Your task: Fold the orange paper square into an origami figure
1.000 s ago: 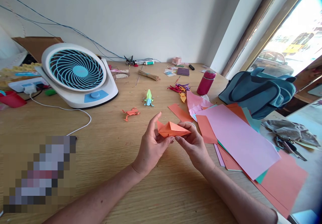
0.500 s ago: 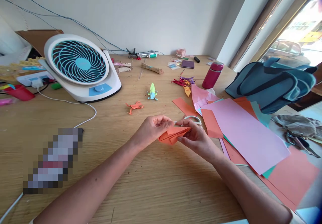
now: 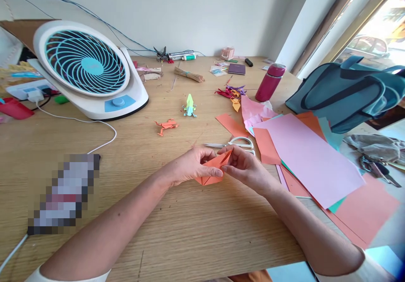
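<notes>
Between my hands is a folded orange paper (image 3: 211,177), raised a little over the wooden table (image 3: 190,231). My left hand (image 3: 194,164) grips its left side, the thumb lying across the front of the folds. At the paper's right corner, my right hand (image 3: 247,168) pinches it between thumb and fingers. White-handled scissors (image 3: 241,142) lie just behind my hands, partly hidden by the right one. Farther back stand a folded orange paper figure (image 3: 166,126) and a green and blue one (image 3: 190,107).
A fan (image 3: 91,69) stands at the back left, a pixelated object (image 3: 65,195) at the left with a white cable. To the right are stacked coloured sheets (image 3: 311,159), a red bottle (image 3: 271,82) and a blue-grey bag (image 3: 344,94).
My left thumb has moved across the front of the orange paper, and the paper is tilted with its right corner higher. The scissors show more. The view has shifted slightly.
</notes>
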Motion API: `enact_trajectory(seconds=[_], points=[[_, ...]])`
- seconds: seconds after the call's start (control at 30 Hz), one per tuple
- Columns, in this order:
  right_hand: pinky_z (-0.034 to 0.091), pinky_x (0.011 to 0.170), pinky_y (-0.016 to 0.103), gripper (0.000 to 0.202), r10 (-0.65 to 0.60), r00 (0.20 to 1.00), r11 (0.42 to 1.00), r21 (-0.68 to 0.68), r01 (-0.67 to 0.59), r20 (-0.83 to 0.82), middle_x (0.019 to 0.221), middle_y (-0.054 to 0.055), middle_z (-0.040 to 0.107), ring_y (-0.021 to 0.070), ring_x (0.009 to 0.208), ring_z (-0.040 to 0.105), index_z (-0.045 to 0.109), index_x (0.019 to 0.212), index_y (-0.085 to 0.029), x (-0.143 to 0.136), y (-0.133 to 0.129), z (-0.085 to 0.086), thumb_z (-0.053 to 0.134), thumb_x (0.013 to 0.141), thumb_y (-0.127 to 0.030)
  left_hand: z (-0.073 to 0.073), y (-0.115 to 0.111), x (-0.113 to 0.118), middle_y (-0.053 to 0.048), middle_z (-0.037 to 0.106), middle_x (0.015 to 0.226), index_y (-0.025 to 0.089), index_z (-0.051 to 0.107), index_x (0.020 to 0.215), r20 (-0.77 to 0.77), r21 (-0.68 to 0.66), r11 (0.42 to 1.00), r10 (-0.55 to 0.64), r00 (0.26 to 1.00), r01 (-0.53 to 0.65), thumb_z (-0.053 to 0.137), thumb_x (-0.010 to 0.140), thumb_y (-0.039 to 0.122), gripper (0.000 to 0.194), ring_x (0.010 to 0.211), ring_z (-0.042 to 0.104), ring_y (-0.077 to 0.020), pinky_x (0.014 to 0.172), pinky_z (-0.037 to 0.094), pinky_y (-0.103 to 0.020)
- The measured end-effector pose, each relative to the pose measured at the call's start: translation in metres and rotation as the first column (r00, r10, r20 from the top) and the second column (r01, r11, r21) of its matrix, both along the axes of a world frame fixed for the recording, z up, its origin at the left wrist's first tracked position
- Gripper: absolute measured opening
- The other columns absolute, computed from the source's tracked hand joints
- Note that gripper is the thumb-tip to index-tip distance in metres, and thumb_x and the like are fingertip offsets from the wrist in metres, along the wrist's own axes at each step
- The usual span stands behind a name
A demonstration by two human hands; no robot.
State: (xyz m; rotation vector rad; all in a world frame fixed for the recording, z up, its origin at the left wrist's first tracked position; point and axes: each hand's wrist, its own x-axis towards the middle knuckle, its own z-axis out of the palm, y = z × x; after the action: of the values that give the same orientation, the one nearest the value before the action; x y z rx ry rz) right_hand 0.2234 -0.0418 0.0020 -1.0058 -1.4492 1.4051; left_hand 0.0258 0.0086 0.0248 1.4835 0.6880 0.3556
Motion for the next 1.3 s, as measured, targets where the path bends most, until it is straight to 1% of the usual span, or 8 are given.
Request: enact_trajectory(seconds=[0.1,0.27,0.4,0.5,0.7,0.83,1.07,1.3], points=[[0.042,0.063,0.026,0.028,-0.008,1.0,1.0,0.006,0.008,-0.007,0.08,-0.002,0.056,0.0127,0.07,0.052,0.058,0.106,-0.023,-0.001,0.0,-0.002,0.073,0.083,-0.031,-0.001,-0.002,0.001,-0.002,0.067,0.106,0.019,0.068,0.108,-0.026,0.091,0.995,-0.025,0.999,0.027,0.076,0.079,0.033,0.033,0.098,0.06,-0.0194,0.081,0.043,-0.026],[0.043,0.063,0.026,0.028,-0.012,0.997,0.999,-0.054,0.007,-0.082,0.079,-0.001,0.058,0.0126,0.07,0.053,0.061,0.094,-0.022,-0.001,0.002,-0.003,0.079,0.079,-0.036,-0.009,-0.003,0.001,0.002,0.06,0.081,0.017,0.067,0.095,-0.081,0.045,0.997,-0.055,0.995,0.059,0.068,0.087,0.043,0.028,0.074,0.053,-0.0132,0.067,0.038,-0.023],[0.047,0.069,0.028,0.027,0.031,0.985,0.989,-0.137,-0.054,-0.17,0.078,0.0,0.062,0.0126,0.071,0.057,0.063,0.081,-0.019,0.002,0.003,-0.001,0.081,0.077,-0.04,-0.011,-0.003,0.002,0.002,0.054,0.08,0.017,0.063,0.098,0.0,-0.006,0.997,-0.075,0.997,0.075,0.07,0.085,0.045,0.032,0.074,0.047,-0.0117,0.066,0.035,-0.021],[0.046,0.066,0.026,0.029,0.001,0.985,0.985,-0.169,-0.03,-0.171,0.072,-0.001,0.062,0.011,0.066,0.056,0.064,0.076,-0.018,0.003,0.004,-0.003,0.083,0.074,-0.04,-0.008,-0.004,0.003,0.003,0.051,0.077,0.016,0.062,0.096,-0.004,0.018,0.995,-0.102,0.995,0.102,0.069,0.086,0.044,0.031,0.071,0.043,-0.0112,0.063,0.032,-0.021],[0.042,0.06,0.024,0.033,-0.068,0.985,0.986,-0.16,0.043,-0.156,0.068,-0.002,0.06,0.0094,0.061,0.051,0.062,0.07,-0.018,-0.001,0.002,-0.004,0.083,0.073,-0.043,-0.004,-0.009,0.004,0.003,0.049,0.075,0.019,0.061,0.089,-0.06,0.156,0.987,-0.03,0.998,0.039,0.067,0.086,0.042,0.025,0.067,0.041,-0.0125,0.06,0.031,-0.023],[0.044,0.061,0.025,0.034,-0.074,0.984,0.986,-0.16,0.047,-0.165,0.066,-0.003,0.058,0.0103,0.06,0.051,0.061,0.07,-0.019,-0.002,0.001,-0.001,0.082,0.074,-0.044,-0.005,-0.009,0.005,0.002,0.048,0.073,0.018,0.061,0.09,-0.091,0.165,0.985,-0.032,0.995,0.047,0.064,0.087,0.05,0.032,0.067,0.041,-0.0135,0.06,0.031,-0.024],[0.047,0.069,0.028,0.035,0.012,0.988,0.982,-0.185,-0.041,-0.156,0.072,0.0,0.063,0.012,0.067,0.056,0.066,0.075,-0.018,0.006,0.003,-0.001,0.08,0.075,-0.05,-0.006,-0.007,0.003,0.001,0.051,0.079,0.018,0.062,0.096,0.003,0.122,0.987,-0.104,0.995,0.103,0.064,0.088,0.051,0.034,0.073,0.043,-0.014,0.065,0.033,-0.024],[0.042,0.059,0.025,0.039,-0.076,0.992,0.989,-0.138,0.062,-0.099,0.064,-0.002,0.058,0.01,0.059,0.049,0.061,0.067,-0.018,0.001,0.002,0.0,0.081,0.073,-0.051,-0.006,-0.01,0.004,0.003,0.047,0.074,0.018,0.058,0.086,-0.065,0.151,0.985,-0.073,0.995,0.083,0.065,0.088,0.044,0.027,0.068,0.039,-0.0125,0.06,0.03,-0.023]])
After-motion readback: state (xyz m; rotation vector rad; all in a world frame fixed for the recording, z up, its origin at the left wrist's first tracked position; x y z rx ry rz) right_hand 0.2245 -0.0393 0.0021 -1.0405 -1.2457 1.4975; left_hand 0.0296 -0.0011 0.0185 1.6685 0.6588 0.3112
